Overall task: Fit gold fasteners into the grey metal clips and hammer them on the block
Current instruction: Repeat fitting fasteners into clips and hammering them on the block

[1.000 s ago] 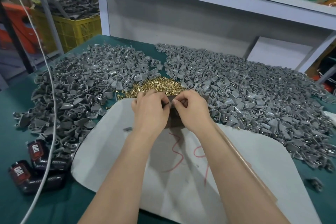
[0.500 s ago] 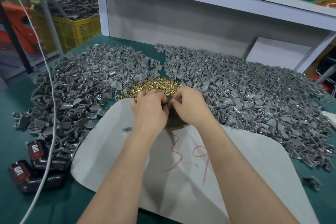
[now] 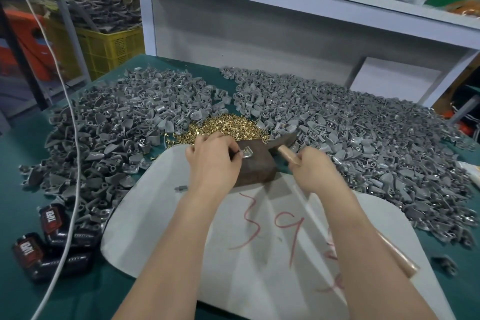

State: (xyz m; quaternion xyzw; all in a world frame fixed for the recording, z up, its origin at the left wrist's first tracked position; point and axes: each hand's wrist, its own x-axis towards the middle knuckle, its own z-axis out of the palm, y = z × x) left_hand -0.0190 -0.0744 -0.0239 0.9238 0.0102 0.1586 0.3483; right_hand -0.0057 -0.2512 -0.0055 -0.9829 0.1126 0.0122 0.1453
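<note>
Head cam: left hand (image 3: 211, 161) pinches a grey clip (image 3: 247, 152) down on top of the dark block (image 3: 253, 163), mid-table by the gold fasteners (image 3: 220, 128). Right hand (image 3: 315, 170) is wrapped round the hammer (image 3: 284, 147) handle, head beside the block.

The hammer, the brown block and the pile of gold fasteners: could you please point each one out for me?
hammer (image 3: 287, 155): head view, on its wooden handle.
brown block (image 3: 257, 169): head view, on its top face.
pile of gold fasteners (image 3: 226, 126): head view, at the heap's middle.

both forearms bare, no sleeves; left hand (image 3: 213, 161) and right hand (image 3: 315, 171) ungloved.
</note>
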